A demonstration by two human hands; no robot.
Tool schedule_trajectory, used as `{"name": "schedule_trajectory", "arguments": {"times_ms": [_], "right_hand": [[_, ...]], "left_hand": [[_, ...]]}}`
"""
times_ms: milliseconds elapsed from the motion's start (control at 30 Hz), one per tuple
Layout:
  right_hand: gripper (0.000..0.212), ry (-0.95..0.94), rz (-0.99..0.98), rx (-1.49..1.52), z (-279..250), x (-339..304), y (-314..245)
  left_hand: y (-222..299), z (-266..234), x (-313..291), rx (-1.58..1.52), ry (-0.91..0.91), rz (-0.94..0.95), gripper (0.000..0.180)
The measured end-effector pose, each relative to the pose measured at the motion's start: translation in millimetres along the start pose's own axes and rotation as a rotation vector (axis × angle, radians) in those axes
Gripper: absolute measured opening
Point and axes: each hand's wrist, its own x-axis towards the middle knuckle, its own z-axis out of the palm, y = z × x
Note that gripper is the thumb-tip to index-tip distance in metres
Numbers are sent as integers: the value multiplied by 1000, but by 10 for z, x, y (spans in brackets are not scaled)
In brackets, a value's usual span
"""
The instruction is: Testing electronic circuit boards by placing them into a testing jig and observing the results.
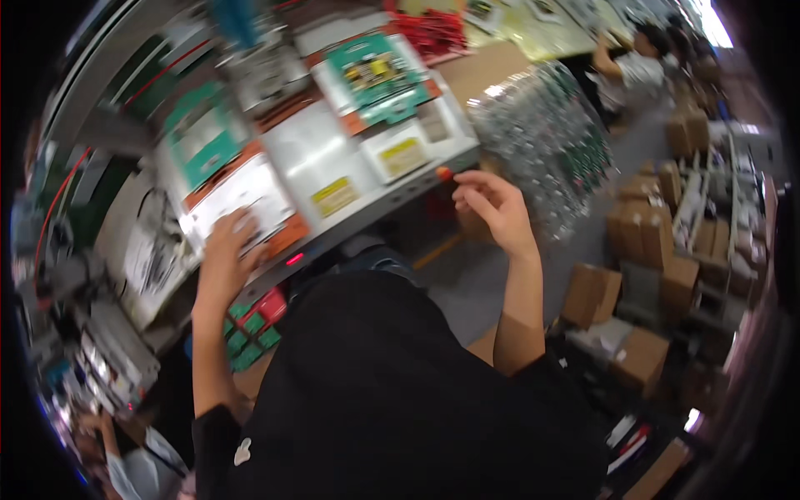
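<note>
My left hand (227,254) lies with its fingers spread at the front of a white metal plate (242,200) with orange-brown ends. Just behind that plate sits a green frame (202,137) with a cut-out. My right hand (497,212) is raised at the right front corner of the machine, its fingers loosely bent and apart. Its fingertips are close to an orange-red button (443,173); contact cannot be made out. A second green fixture (377,75), carrying a board with yellow and dark parts, rests on the right side of the machine.
Between the two fixtures is a bare metal surface (312,150) with a yellow label (334,196). Bubble-wrapped green boards (542,137) stand at the right, below a red heap (429,35). Cardboard boxes (592,293) crowd the right floor. Other people (637,71) sit nearby.
</note>
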Motion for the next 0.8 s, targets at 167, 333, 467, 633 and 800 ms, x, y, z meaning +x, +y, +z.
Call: {"name": "schedule_trajectory", "arguments": {"times_ms": [167,333,467,633,800], "right_hand": [[15,718,-135,-776,-1276,63,36],[14,590,-285,-1204,-2261,111,440],[14,423,-218,-1213,-2243,116,469],[10,433,-270,-1238,-2372,113,581],[8,431,-154,-1447,-2181,191,352]], "left_hand": [[-102,-48,-226,151,72,-142,28],[-194,-23,-186,-36,130,-339,21],[-153,200,-246,-21,217,-393,23],[-18,354,-109,18,272,-351,32],[51,318,44,21,344,-261,31]]}}
